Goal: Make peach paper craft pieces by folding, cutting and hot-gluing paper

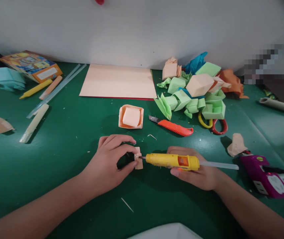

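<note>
My left hand [114, 156] pinches a small peach paper piece [139, 163] between thumb and fingers, low over the table. My right hand [196, 179] is closed around a yellow glue gun [163, 160] lying sideways, its nozzle pointing left and touching or almost touching the paper piece. A clear glue stick [219, 165] juts from the gun's back end. Just beyond my hands sits a small open peach paper box [120, 121], with a peach paper block [131, 117] inside it. An orange utility knife [175, 127] with its blade out lies to the right of the box.
Crumpled and folded papers [181, 99] heap at the back right, over scissors [219, 126]. A purple power strip [260, 177] sits right. Peach sheets [118, 81] lie at the back. Glue sticks [57, 89], markers [36, 89] and a patterned box [32, 66] are left.
</note>
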Available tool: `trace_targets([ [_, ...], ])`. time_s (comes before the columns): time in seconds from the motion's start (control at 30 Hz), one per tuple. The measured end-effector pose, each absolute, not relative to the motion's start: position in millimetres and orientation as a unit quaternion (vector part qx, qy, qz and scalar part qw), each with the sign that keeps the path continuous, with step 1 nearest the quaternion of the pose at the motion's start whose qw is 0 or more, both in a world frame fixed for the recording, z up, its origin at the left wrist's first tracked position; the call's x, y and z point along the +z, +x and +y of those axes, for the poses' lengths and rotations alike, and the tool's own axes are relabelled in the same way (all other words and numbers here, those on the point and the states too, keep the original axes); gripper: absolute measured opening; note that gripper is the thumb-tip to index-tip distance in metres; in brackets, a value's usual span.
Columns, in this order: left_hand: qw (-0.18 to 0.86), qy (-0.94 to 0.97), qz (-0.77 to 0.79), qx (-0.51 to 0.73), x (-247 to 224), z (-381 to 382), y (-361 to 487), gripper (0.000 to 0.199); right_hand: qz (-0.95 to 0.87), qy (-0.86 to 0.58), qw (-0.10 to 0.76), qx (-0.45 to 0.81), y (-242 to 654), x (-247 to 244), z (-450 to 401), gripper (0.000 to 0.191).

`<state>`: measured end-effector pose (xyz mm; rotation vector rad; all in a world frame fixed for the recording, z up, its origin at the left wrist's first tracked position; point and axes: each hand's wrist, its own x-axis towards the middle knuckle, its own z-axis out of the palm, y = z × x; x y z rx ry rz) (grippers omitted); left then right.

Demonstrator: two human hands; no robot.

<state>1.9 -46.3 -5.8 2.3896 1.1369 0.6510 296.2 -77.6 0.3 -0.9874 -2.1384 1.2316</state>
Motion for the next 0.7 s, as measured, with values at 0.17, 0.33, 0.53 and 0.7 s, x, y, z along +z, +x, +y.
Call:
trace_targets([
  [0.17, 0.206, 0.858, 0.405, 0.240, -5.6, -46.6, 2.4, 0.013, -0.775, -0.363, 0.245, 0.456, 295.5, 0.5, -77.8, 0.024],
  [0.33, 0.204, 0.858, 0.410, 0.232, -4.8, -47.3, 1.9, 0.013, -0.765, -0.374, 0.242, 0.464, 295.5, 2.6, -78.4, 0.027],
  [0.53, 0.203, 0.856, 0.412, 0.236, -5.5, -47.9, 2.2, 0.013, -0.771, -0.366, 0.240, 0.463, 296.6, 3.2, -77.4, 0.026],
  [0.7, 0.202, 0.856, 0.412, 0.238, -6.5, -48.0, 2.1, 0.013, -0.763, -0.368, 0.245, 0.472, 297.5, 1.0, -77.6, 0.024],
])
